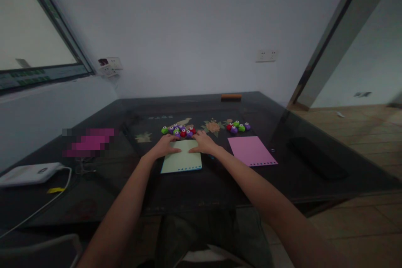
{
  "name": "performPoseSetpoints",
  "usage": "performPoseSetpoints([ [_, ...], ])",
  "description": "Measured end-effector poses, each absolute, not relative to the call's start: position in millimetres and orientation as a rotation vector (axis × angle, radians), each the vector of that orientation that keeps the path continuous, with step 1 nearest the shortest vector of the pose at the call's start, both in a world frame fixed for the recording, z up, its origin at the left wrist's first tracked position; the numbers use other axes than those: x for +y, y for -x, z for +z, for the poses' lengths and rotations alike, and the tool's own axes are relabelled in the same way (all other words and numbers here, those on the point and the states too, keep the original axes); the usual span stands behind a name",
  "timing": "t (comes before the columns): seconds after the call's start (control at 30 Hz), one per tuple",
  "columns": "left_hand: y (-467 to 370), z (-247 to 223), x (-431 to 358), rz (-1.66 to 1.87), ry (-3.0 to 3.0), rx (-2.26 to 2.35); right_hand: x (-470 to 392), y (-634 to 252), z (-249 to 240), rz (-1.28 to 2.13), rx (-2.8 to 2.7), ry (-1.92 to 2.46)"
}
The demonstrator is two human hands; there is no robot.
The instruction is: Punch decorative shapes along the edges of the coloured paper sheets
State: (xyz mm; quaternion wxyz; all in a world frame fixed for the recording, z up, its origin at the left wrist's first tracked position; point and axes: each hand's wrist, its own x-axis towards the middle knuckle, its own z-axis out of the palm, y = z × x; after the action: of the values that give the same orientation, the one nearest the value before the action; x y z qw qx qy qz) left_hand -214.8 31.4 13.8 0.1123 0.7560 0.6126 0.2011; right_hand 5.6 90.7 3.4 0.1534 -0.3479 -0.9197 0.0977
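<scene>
A pale green sheet (184,159) with punched holes along its near edge lies on the dark table. My left hand (165,145) rests at its upper left, thumb spread onto the paper. At the upper right, my right hand (203,142) also has its thumb apart on the sheet. Neither hand visibly grips anything. Just beyond the fingertips sits a cluster of small green, purple and red balls (183,133) with eye shapes; the fingers partly hide its near edge. Farther right, a smaller group of similar balls (234,130) stands above a pink sheet (251,150).
A white device (31,174) with a cable and a pink item (91,142) lie on the table's left side. At the right is a dark flat object (317,159). An orange-brown block (231,97) sits at the back edge, near the wall.
</scene>
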Motion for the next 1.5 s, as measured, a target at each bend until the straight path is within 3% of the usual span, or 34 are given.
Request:
performPoseSetpoints([
  [0.63, 211.9, 20.5, 28.7, 0.58, -2.314, 1.811, 83.2, -5.6, 10.5, 0.373, -2.491, 1.0],
  [1.0, 215.3, 36.0, 24.1, 0.719, -2.186, 1.815, 86.2, -9.7, 15.5, 0.631, -2.366, 1.024],
  [1.27, 211.1, 51.1, 18.6, 1.138, -1.777, 1.808, 94.4, -12.9, 18.0, 1.466, -1.846, 0.828],
  [1.5, 207.5, 43.8, 20.3, 1.223, -1.402, 1.491, 110.9, -18.6, 16.1, 1.527, -1.508, 0.694],
])
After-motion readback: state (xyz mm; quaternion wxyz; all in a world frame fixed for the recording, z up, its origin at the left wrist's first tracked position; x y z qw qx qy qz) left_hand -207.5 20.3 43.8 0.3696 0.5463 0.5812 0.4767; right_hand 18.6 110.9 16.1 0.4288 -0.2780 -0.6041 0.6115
